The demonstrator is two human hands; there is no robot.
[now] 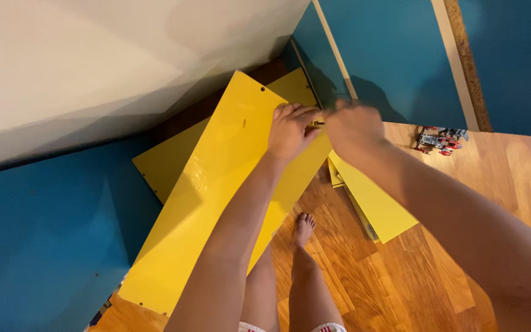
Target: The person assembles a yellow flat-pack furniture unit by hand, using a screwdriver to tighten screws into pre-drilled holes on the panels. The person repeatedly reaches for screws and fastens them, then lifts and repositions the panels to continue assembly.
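A long glossy yellow panel leans across the view, with small holes near its corners. My left hand grips its right edge near the top. My right hand is closed just to the right of it, pinching a small dark metal fitting at the panel's edge. More yellow panels lie behind it and under my right arm on the floor.
Blue cabinet panels stand at left and at upper right, with a raw chipboard edge. A white surface fills the upper left. A small red and grey object lies on the wood floor. My bare foot stands below the panel.
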